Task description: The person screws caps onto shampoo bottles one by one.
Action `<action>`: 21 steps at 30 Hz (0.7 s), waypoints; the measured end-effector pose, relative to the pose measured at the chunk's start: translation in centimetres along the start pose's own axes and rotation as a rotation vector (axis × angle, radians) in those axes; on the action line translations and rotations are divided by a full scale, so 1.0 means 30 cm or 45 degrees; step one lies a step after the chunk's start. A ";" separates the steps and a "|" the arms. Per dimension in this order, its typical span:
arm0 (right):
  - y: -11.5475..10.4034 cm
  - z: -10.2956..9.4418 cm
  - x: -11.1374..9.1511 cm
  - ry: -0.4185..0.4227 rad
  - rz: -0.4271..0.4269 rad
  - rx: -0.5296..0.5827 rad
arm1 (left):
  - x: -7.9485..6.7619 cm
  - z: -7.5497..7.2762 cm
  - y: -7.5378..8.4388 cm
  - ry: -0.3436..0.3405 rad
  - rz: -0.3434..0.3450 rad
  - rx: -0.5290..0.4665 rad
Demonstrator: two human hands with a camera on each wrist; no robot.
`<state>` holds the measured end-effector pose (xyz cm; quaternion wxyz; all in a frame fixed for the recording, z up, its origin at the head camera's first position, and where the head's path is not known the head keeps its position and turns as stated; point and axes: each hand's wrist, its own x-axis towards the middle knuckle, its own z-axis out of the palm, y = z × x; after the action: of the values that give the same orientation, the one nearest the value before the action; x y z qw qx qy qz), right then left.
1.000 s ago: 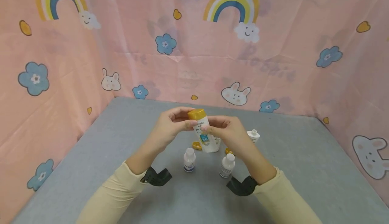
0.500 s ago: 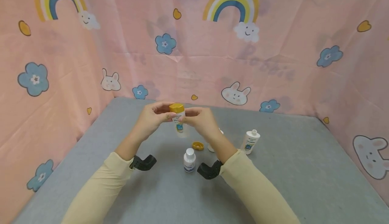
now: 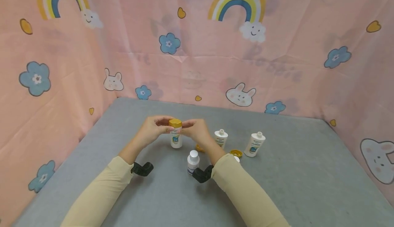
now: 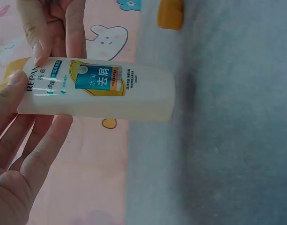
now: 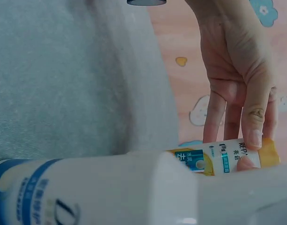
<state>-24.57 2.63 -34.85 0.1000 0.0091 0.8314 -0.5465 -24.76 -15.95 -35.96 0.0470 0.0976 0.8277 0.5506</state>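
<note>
Head view: the left hand (image 3: pixel 150 130) and right hand (image 3: pixel 197 130) pinch the yellow-topped bottle (image 3: pixel 176 140) in their grip, one on each side, maybe so it won't tip. It's upright, on or just over the gray table (image 3: pixel 292 172); I can't tell which. Pink bunny cloth (image 3: pixel 203 61) hangs behind.

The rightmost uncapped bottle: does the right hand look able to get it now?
Probably not yet: the right hand holds the gold-capped bottle, and another uncapped bottle stands between that hand and the rightmost bottle.
</note>
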 end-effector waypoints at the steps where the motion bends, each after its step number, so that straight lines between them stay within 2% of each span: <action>1: 0.005 0.003 0.001 0.002 0.007 -0.003 | 0.000 0.002 -0.006 0.001 -0.003 0.013; 8: 0.026 0.022 0.004 0.005 0.020 0.049 | -0.004 0.006 -0.028 0.006 -0.039 0.060; 14: 0.024 0.022 -0.009 0.005 -0.007 0.066 | -0.014 0.004 -0.027 -0.014 -0.013 0.082; 17: 0.011 0.004 -0.035 0.006 -0.031 0.089 | -0.020 0.004 -0.017 -0.024 -0.013 0.084; 21: -0.015 -0.047 -0.088 0.016 -0.063 0.088 | -0.028 0.013 0.007 0.008 0.009 0.057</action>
<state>-22.27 3.98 -33.43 0.0809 -0.0046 0.8127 -0.5770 -23.86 -15.70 -35.95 0.0402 0.0998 0.8396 0.5325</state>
